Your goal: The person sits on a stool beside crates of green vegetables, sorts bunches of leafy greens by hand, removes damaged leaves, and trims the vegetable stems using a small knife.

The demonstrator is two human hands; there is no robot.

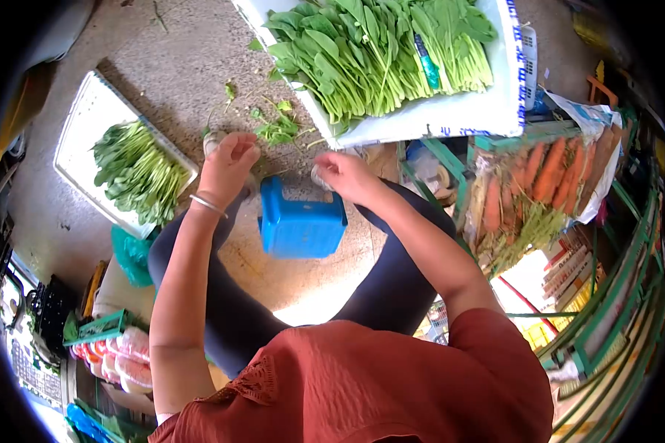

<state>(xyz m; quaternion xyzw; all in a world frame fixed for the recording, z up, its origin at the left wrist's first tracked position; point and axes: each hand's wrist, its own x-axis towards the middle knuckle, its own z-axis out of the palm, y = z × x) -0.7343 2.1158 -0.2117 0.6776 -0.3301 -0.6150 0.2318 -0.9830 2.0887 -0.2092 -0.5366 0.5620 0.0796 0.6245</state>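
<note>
My left hand (pixel 229 164) is raised over the floor, fingers curled toward the thumb; whether it holds anything is too small to tell. Opposite it, my right hand (pixel 340 174) has its fingers bent together, with something pale and small at the fingertips that I cannot make out. Between and below them stands a blue plastic stool (pixel 303 227). Loose green leaves (pixel 277 129) lie on the floor just beyond the hands. A large white foam box (pixel 451 109) at the top holds rows of leafy greens (pixel 377 59), with a dark and teal object (pixel 426 63) on them.
At left, a white foam tray (pixel 77 133) holds more greens (pixel 137 173), with a green bag (pixel 131 255) below it. Carrots (pixel 550 173) fill a crate at right, beside green metal racks (pixel 621 295). Packed goods (pixel 125 358) stand at the lower left.
</note>
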